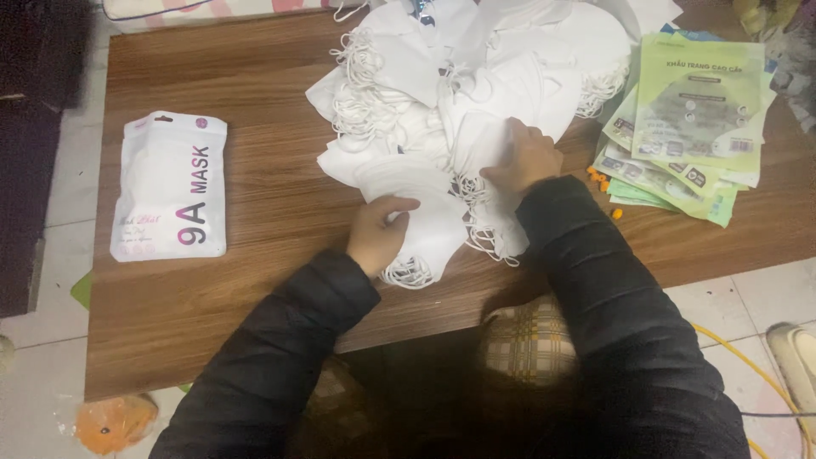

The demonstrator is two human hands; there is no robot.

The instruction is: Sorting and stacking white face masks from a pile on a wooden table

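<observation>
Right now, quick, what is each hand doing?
Left hand: closed on a white face mask at the front of the pile.
Right hand: fingers pressed into the pile of masks; grip cannot be told.

The masks (459, 110) are white, the table (272, 212) is brown wood grain, the pouch (170, 187) is white, the packets (688, 127) are green.

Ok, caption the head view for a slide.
Left hand and right hand gather white face masks on a wooden table.
</observation>
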